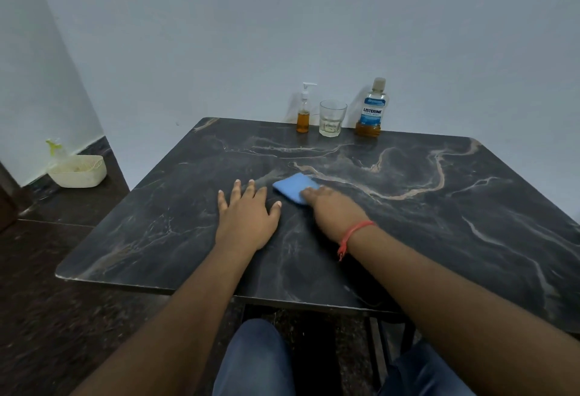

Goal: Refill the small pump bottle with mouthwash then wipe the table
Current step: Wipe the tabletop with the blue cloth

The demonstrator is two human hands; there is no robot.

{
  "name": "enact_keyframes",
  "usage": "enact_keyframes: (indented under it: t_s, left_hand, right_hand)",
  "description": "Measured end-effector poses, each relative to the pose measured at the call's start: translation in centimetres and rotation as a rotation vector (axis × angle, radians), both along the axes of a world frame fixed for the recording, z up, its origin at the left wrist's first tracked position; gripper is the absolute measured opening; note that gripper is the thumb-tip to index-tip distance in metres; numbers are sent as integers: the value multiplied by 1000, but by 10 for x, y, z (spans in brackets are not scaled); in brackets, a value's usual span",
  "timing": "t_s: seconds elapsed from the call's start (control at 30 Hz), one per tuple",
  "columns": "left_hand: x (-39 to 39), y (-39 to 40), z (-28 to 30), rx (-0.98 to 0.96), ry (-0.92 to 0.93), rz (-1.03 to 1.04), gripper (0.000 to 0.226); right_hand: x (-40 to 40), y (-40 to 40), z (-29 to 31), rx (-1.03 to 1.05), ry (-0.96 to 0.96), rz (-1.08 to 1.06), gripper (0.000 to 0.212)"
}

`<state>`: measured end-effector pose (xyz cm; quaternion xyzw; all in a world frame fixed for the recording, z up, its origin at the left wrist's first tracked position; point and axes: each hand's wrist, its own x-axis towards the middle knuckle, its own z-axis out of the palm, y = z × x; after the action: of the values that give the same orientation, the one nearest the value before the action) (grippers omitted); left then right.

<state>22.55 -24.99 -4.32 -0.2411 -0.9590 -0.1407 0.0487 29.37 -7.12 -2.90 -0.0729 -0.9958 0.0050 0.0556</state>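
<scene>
Head view: looked down on a dark marble-patterned square table (408, 223) with pale veins, set against a plain light wall.
Left hand (248, 210): lay flat on the tabletop, palm down, fingers spread apart, holding nothing.
Right hand (332, 207): pressed down on a folded blue cleaning cloth (293, 187); fingers lay together on the cloth's near edge, the hand slightly blurred.
Cloth: flat on the table near its middle, just right of the left hand's fingertips, not touching them.
Wrist: a red-orange thread band (354, 234) was tied around the right wrist, its loose end hanging down.
Small clear pump bottle (303, 113): stood upright at the far edge, white pump on, amber liquid filling roughly its lower part.
Clear faceted drinking glass (332, 118): stood just right of the pump bottle, with a little pale liquid at the bottom.
Large clear mouthwash bottle with a blue label (372, 110): stood upright right of the glass, capped, amber liquid low in its base.
Floor: a cream plastic basket (78, 172) sat by the wall at left.
Lap: blue jeans (254, 361) showed below the table's near edge.
</scene>
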Motion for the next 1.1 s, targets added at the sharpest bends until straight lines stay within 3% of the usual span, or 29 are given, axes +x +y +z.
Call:
enact_keyframes:
  t_s: [0.13, 0.27, 0.43, 0.57, 0.63, 0.7, 0.77, 0.83, 0.93, 1.03, 1.1]
  left_hand:
    - [3, -2, 0, 2, 0, -2, 64]
    - [3, -1, 2, 18, -8, 3, 64]
    - [5, -5, 1, 17, 10, -4, 64]
    - [3, -3, 2, 28, 0, -1, 65]
    - [2, -4, 1, 27, 1, -7, 65]
    - [3, -4, -1, 28, 12, -15, 66]
    - [3, -4, -1, 33, 16, -11, 66]
    - [1, -3, -1, 29, 7, -10, 66]
    - [-2, -1, -1, 25, -6, -8, 67]
    - [-1, -3, -2, 9, 11, -6, 67]
    - [0, -4, -2, 12, 15, 0, 67]
  right_hand:
    - [-1, 27, -2, 40, 36, -267, 46]
    - [0, -13, -2, -39, -41, 14, 52]
    - [-6, 37, 11, 12, -52, -251, 47]
    - [15, -4, 12, -18, -85, 2, 53]
    - [7, 24, 13, 54, -106, 25, 47]
    - [-4, 73, 25, 116, -207, -165, 45]
    - [3, 105, 23, 62, -190, -370, 49]
    - [28, 97, 12, 88, -98, -383, 37]
    - [58, 93, 2, 20, -29, -315, 42]
    - [60, 133, 20, -8, -121, -596, 36]
    - [62, 131, 15, 23, -74, -582, 35]
